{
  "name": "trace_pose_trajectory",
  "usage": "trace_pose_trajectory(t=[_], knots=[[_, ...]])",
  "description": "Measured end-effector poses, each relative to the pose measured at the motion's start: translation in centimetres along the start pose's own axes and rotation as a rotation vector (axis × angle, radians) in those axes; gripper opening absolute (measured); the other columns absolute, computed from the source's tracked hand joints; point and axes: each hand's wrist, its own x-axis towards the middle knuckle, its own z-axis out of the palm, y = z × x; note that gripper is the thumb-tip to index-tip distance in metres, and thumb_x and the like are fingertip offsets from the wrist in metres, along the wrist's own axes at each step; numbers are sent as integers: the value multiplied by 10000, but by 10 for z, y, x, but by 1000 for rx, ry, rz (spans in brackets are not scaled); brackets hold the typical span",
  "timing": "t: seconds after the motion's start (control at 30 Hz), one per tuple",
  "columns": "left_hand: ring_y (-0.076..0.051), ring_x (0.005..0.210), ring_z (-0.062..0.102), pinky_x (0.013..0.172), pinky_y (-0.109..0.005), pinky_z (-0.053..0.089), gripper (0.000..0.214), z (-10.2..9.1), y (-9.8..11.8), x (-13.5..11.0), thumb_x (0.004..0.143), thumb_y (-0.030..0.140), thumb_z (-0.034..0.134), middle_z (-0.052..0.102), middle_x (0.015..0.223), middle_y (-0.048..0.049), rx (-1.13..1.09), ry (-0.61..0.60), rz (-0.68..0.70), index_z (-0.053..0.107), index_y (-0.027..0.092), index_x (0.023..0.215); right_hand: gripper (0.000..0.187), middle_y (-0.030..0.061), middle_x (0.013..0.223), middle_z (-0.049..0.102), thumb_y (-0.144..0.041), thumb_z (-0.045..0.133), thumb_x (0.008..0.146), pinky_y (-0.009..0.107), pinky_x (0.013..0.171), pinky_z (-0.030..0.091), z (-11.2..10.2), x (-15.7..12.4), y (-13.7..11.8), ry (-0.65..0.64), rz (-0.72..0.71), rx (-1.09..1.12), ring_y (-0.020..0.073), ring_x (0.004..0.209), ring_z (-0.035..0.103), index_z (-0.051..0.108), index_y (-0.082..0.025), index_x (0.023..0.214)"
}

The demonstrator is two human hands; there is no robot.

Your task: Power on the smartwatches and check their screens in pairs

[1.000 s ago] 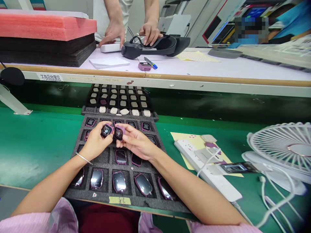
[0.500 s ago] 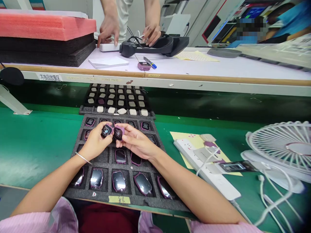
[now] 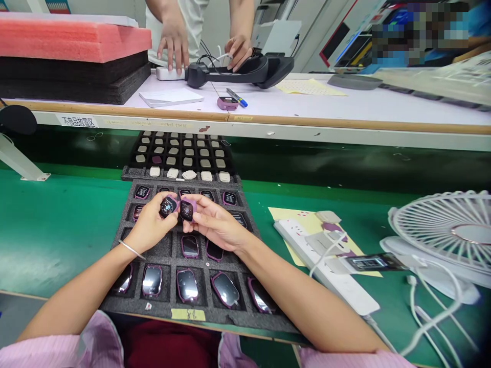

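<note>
My left hand (image 3: 155, 217) grips a purple smartwatch (image 3: 168, 206) whose dark screen is lit with a watch face. Right beside it, my right hand (image 3: 215, 222) pinches a second purple smartwatch (image 3: 187, 210) with a darker screen, between thumb and fingers. The two watches are side by side, nearly touching. Both hands are over a dark foam tray (image 3: 159, 250), whose pockets hold several more purple-rimmed watches, such as the watch (image 3: 187, 286) in the front row. A yellow label (image 3: 188, 315) is on the tray's front edge. My hands and forearms hide some pockets.
Behind is another tray (image 3: 128, 174) with several pale pieces. At right are a white power strip (image 3: 337, 276), a cable and a white fan (image 3: 452, 235). On the upper shelf (image 3: 307, 110), a person's hands (image 3: 174, 48) work near a black headset (image 3: 238, 76); foam blocks (image 3: 76, 43) stand left.
My hands and the two watches hold nearly still. Across the shelf, the other person's fingers have spread over the white box, and the headset has shifted slightly left.
</note>
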Motion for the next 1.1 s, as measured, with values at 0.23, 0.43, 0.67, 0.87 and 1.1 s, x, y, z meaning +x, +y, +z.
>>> trace_pose_trajectory(t=[0.23,0.43,0.67,0.87,1.1], knots=[[-215,1049,666,956,-343,503,392,1,0,1,761,291,603,708,1147,-95,-16,7,-5,598,161,1131,447,-24,926,682,-313,832,807,295,798,541,0,1,0,4,-1,14,119,773,692,622,-254,1197],[-198,961,673,884,-327,519,394,-1,0,0,767,282,591,720,1084,-80,15,-7,3,599,155,1140,461,-13,931,686,-330,824,813,293,780,529,1,0,0,20,-8,-4,123,773,682,620,-252,1218],[-205,966,673,908,-345,512,367,0,0,0,760,276,603,718,1071,-79,-2,15,7,602,160,1108,442,-22,907,679,-316,830,807,289,771,529,1,0,1,10,10,7,119,760,676,631,-260,1198],[-180,935,654,833,-311,518,415,0,1,2,723,275,696,697,1071,-66,-186,58,-110,594,169,1111,423,25,1042,704,-280,772,838,291,743,521,2,2,-2,70,20,47,131,773,679,632,-241,1235],[-113,566,662,597,-269,540,601,-5,16,3,781,295,682,698,912,-28,-619,-27,-410,505,162,1340,385,44,967,730,-253,676,801,297,627,493,-3,8,-4,188,34,137,160,684,662,641,-199,1181]])
